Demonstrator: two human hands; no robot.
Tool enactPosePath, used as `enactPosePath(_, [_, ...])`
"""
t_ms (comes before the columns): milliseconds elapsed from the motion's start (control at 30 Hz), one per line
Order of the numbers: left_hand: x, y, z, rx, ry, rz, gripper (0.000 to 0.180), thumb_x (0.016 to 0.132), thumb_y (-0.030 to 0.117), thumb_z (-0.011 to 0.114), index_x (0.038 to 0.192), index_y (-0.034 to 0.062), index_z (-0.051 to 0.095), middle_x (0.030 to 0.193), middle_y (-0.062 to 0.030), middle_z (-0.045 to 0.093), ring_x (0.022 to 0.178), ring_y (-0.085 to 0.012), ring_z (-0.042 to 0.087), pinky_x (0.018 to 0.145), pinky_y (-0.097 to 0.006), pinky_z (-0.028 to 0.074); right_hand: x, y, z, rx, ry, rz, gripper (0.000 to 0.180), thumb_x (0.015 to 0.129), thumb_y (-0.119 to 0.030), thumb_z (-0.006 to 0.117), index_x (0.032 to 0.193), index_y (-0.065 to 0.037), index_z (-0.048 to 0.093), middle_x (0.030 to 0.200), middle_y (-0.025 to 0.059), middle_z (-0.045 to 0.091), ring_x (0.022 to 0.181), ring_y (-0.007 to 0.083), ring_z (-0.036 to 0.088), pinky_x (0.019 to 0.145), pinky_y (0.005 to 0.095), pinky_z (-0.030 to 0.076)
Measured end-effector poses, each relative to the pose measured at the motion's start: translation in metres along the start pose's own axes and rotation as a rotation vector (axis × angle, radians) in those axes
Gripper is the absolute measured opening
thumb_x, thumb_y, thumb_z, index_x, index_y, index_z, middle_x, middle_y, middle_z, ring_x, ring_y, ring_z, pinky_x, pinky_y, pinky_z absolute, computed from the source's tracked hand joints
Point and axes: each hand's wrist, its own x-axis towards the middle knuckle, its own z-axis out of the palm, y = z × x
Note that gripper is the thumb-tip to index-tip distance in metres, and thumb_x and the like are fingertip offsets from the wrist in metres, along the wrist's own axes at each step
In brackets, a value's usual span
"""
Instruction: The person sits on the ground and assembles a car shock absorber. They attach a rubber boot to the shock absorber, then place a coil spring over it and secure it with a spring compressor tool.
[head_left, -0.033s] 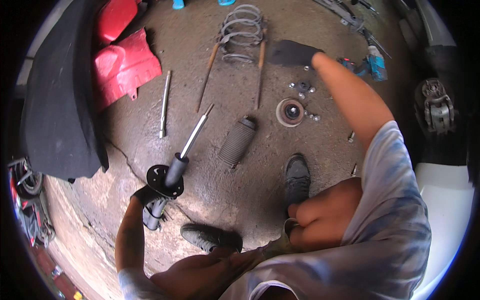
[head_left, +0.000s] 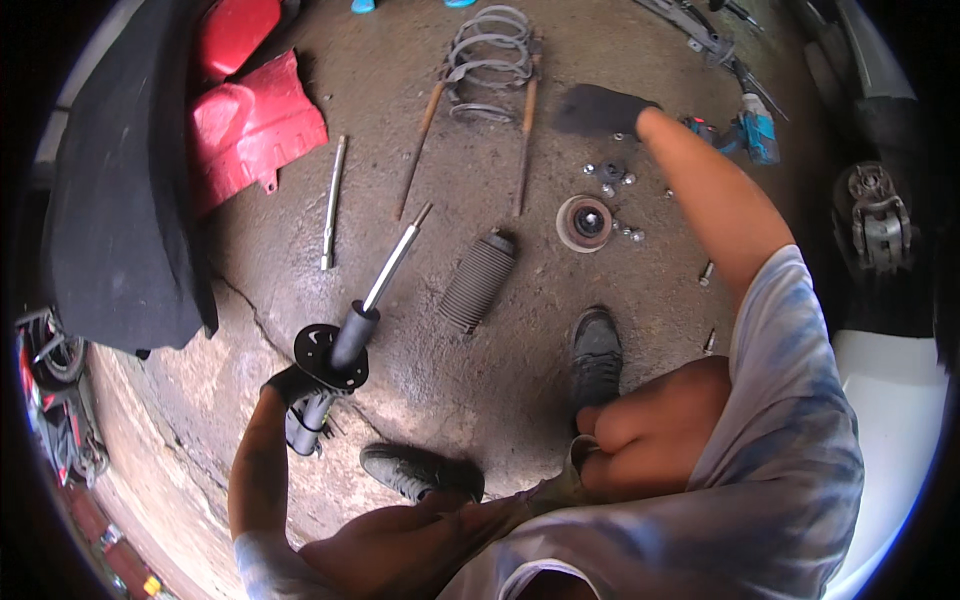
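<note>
My left hand (head_left: 287,384), in a dark glove, is closed round the body of a shock absorber strut (head_left: 349,336) just below its black spring seat. The strut leans up and to the right, its bright rod (head_left: 394,262) bare at the top. Beyond it, my right hand (head_left: 603,110), also gloved, reaches out over the floor with fingers stretched leftward and holds nothing visible. It is nearest to a grey coil spring (head_left: 490,72) clamped by two rusty rods (head_left: 423,150). A ribbed rubber boot (head_left: 478,280) lies between my hands.
A round strut mount (head_left: 584,223) lies among small nuts. A blue power tool (head_left: 757,130) is at the far right, and a long socket wrench (head_left: 335,200) at the left. Red panels (head_left: 255,120) and a black cover (head_left: 125,200) border the left; a white car panel (head_left: 890,400) borders the right.
My right hand has moved slightly right, away from the coil spring. The left hand keeps its hold on the strut. The whole view has shifted a little.
</note>
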Motion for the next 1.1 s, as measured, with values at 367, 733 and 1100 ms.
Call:
enactPosePath(367, [-0.014,0.017,0.003,-0.038,0.053,0.020,0.054,0.073,0.019,0.080,0.118,0.0056,0.054,0.113,-0.0059,0.060,0.102,-0.0170,0.058,0.091,-0.032,0.048,0.019,-0.121,0.023,0.778,-0.613,0.208,0.040,0.090,-0.038,0.061,0.109,-0.003,0.064,0.088,0.0079,0.068,0.070,0.0149,0.063,0.063,0.0282,0.053])
enactPosePath(733, [-0.071,0.091,-0.036,-0.184,0.453,0.282,0.053,0.077,0.017,0.078,0.122,0.0049,0.053,0.118,-0.0071,0.060,0.107,-0.0178,0.057,0.095,-0.033,0.046,0.031,-0.279,-0.039,0.939,-0.004,-0.338,0.056,0.096,-0.054,0.045,0.098,0.000,0.060,0.076,0.0035,0.063,0.052,0.0108,0.056,0.046,0.0235,0.046])
enactPosePath(1100, [-0.038,0.117,-0.082,-0.322,0.987,0.550,0.052,0.081,0.015,0.075,0.126,0.0037,0.053,0.122,-0.0084,0.059,0.111,-0.0186,0.057,0.098,-0.033,0.045,0.056,-0.242,-0.110,1.218,0.604,-0.390,0.044,0.098,-0.043,0.049,0.107,-0.001,0.060,0.084,0.0062,0.063,0.065,0.0109,0.058,0.059,0.0247,0.049])
